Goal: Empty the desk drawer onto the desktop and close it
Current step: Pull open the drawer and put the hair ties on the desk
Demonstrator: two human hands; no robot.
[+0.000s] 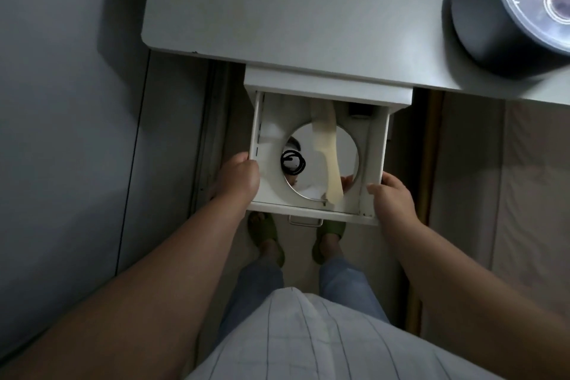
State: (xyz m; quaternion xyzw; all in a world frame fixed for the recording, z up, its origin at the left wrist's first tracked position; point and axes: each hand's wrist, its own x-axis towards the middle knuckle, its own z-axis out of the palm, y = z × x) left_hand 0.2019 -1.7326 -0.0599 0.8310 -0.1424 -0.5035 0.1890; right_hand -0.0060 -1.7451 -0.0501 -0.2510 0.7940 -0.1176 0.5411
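Note:
The white desk drawer (pixel 374 145) stands pulled out below the grey desktop (pixel 293 9). Inside lie a round mirror (pixel 342 160), a cream shoehorn-like strip (pixel 328 145) across it, a coil of black hair ties (pixel 292 162) on the mirror's left, and a small dark object (pixel 359 109) at the back. My left hand (pixel 239 177) grips the drawer's left side wall. My right hand (pixel 391 197) holds the right side wall near the front. A metal handle (pixel 305 220) shows on the drawer front.
A black round cooker-like appliance (pixel 509 12) sits on the desktop's right part. A grey wall (pixel 61 102) runs along the left. My feet in green slippers (pixel 265 237) stand under the drawer. A beige mattress or bed (pixel 509 194) lies to the right.

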